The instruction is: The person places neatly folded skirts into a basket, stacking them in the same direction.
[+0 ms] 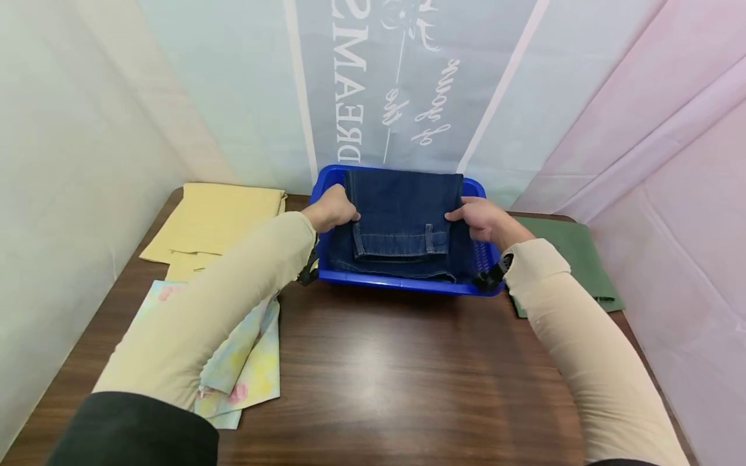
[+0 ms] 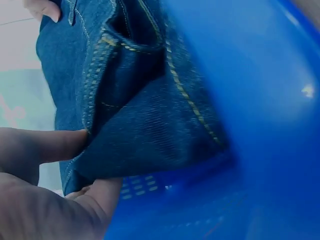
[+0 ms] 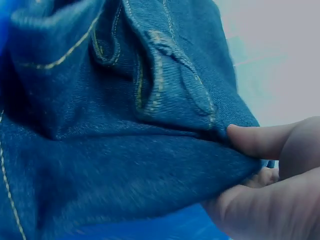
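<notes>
Folded dark-blue jeans (image 1: 402,207) lie in a blue plastic basket (image 1: 384,281), their waistband with belt loops toward the near side. My left hand (image 1: 332,208) pinches the left edge of the jeans between thumb and fingers; in the left wrist view the thumb lies on top and the other fingers pass beneath the denim (image 2: 140,135). At the opposite edge my right hand (image 1: 480,217) pinches the fabric the same way. The right wrist view shows the thumb on the folded denim (image 3: 125,170), with fingers underneath.
Left of the basket lies folded yellow cloth (image 1: 227,217), with a pastel tie-dye cloth (image 1: 256,369) in front of it, partly under my left forearm. A folded dark-green cloth (image 1: 565,252) is on the right. The wooden table (image 1: 373,375) meets a printed curtain (image 1: 408,84) behind.
</notes>
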The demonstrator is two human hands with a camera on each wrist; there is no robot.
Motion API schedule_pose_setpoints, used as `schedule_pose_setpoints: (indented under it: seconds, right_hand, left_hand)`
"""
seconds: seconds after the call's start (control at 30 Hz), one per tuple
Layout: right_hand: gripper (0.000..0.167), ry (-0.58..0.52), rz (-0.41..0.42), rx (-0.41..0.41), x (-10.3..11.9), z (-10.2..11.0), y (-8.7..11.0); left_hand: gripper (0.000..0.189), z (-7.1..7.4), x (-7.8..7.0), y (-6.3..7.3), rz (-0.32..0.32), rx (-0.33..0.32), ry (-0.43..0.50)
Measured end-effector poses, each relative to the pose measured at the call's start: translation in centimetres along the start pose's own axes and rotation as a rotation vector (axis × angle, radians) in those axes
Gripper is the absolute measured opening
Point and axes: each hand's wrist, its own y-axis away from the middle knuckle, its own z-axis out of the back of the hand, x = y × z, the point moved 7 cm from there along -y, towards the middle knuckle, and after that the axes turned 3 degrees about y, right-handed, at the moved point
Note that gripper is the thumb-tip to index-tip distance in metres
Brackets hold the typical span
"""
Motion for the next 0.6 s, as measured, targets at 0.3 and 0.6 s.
schedule_pose_setpoints:
  seconds: [0.3, 0.6]
  right_hand:
    - [0.070, -0.017, -0.127, 0.154, -1.9, -2.1, -0.5]
    - [0.079, 0.053, -0.178, 0.200, -1.8, -2.2, -0.3]
  left_hand:
    - [0.055, -1.6, 1.6, -0.4, 0.129, 0.098, -0.066]
    - [0.069, -2.4, 1.7, 0.6, 0.232, 0.289, -0.089]
